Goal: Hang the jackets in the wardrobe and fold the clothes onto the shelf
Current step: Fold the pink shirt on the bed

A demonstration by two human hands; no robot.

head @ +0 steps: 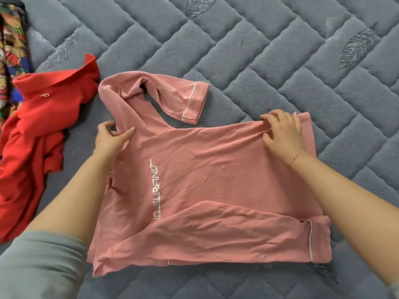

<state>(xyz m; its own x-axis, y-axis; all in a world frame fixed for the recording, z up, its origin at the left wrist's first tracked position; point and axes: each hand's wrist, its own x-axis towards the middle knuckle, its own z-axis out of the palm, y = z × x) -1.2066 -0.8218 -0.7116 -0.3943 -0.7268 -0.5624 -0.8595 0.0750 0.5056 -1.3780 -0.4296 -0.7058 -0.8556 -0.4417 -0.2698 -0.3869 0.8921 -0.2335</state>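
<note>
A: In the middle of the bed (280, 50), what are you seeing?

B: I am looking down at a pink hoodie (205, 169) that is lying flat on the grey quilted cover, with its white lettering facing up. Its hood (127, 91) is pointing toward the far left, and one sleeve (185, 98) is lying bent beside the hood. The other sleeve (226, 229) is lying folded across the near part of the body, its cuff toward the right.

A: And the hands?

B: I am watching the left hand (112, 137) pinching the fabric at the base of the hood, thumb on top and fingers curling under the edge. The right hand (280, 130) is gripping the far edge of the body, near the hem end, with the fingers curling into a bunched fold of cloth. Both are holding the hoodie, well apart from each other. A thin bracelet (295, 157) is showing on the right wrist, and a grey sleeve (43, 264) is covering the left upper arm.

A: Anything else lying around?

B: A red shirt (38, 126) is lying crumpled toward the bed's left edge, its collar just beside the hood. A patterned, multicoloured cloth (13, 46) is showing at the far left corner; I cannot tell what it is.
</note>
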